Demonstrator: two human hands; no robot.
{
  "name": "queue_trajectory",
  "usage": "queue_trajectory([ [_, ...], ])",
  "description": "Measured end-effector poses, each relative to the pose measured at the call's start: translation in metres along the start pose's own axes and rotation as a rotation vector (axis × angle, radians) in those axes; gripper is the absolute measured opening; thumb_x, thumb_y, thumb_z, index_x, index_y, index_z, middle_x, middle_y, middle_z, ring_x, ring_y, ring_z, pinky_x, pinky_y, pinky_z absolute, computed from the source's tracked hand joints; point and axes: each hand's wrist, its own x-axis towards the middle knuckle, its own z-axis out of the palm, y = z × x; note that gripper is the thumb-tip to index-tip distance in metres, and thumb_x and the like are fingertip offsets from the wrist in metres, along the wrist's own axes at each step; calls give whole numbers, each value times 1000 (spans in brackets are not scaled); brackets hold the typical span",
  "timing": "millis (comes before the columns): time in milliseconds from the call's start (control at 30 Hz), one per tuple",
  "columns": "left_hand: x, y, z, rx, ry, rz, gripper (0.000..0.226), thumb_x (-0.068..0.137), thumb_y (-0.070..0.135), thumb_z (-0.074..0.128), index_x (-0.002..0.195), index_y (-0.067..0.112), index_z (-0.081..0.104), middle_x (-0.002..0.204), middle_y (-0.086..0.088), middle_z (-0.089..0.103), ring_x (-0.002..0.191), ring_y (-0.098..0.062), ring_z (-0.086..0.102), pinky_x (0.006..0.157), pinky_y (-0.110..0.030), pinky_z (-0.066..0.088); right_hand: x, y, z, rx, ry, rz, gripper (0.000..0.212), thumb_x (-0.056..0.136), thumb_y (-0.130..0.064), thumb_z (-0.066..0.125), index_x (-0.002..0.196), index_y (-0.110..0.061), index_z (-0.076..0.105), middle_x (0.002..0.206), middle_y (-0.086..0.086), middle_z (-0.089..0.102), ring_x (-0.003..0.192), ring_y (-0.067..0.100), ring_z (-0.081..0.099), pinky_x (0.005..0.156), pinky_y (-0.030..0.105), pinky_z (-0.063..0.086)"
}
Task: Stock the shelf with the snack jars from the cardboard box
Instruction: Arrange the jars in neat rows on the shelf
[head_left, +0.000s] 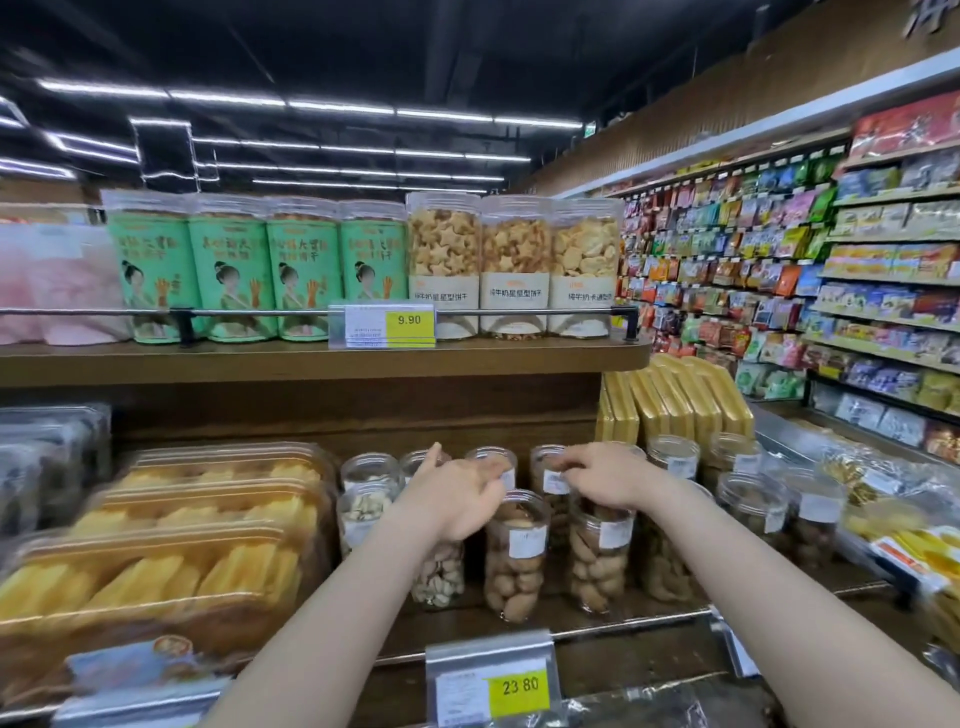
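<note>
Several clear snack jars with white labels stand on the lower wooden shelf (597, 626). My right hand (602, 478) rests on top of a jar of brown nuts (597, 566), its fingers curled over the lid. My left hand (457, 496) hovers over a jar of pale nuts (437, 574), thumb raised. Its fingers stretch right and touch the lid of the middle jar (517, 558). More jars (672, 460) fill the rows behind. The cardboard box is out of view.
Trays of yellow dried fruit (171, 566) crowd the shelf's left side. Yellow packets (675, 400) stand at the back right. The upper shelf (311, 358) carries green cans and biscuit jars behind a rail. Price tags (491, 680) hang on the front edge. An aisle of snack bags (779, 270) runs right.
</note>
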Motion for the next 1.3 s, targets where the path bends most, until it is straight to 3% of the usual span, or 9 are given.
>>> queue_trajectory([
  [133,-11,-12,-3,15,21,0,49,99,31,19,147,28,28,154,6,29,143,-13,23,116,-45,-9,6,-9,12,97,-21,-30,31,91,-23,42,118,-22,58,122,4,60,117,23,49,92,33,39],
  [233,-9,-15,-3,17,19,6,49,99,30,19,147,28,28,153,4,33,142,-12,25,116,-44,-10,11,-11,18,114,-27,-11,26,90,-27,43,114,-23,54,115,6,59,124,28,39,97,40,36],
  [500,-7,-15,-2,5,25,9,49,99,31,21,146,26,31,150,0,39,140,-14,31,116,-43,-9,7,-11,16,132,-53,10,37,91,-27,43,127,-25,49,129,6,54,129,27,37,105,42,34],
  [700,-43,14,-4,-41,239,163,52,95,27,29,146,24,30,150,3,37,139,-10,29,117,-38,-1,-38,9,-11,181,76,-60,40,94,-14,40,133,-17,49,140,0,47,130,17,41,106,29,31],
  [900,-66,37,28,69,167,176,57,95,34,29,150,25,20,157,4,20,144,-10,13,117,-40,-5,-87,35,2,107,18,-57,39,95,-11,38,132,-17,51,139,2,50,130,16,43,105,24,30],
  [1300,-60,17,23,66,210,107,55,94,31,37,148,28,25,155,6,26,143,-10,19,117,-39,-8,-57,3,28,79,59,-159,50,92,-12,41,142,-15,38,152,3,32,141,16,26,117,26,16],
])
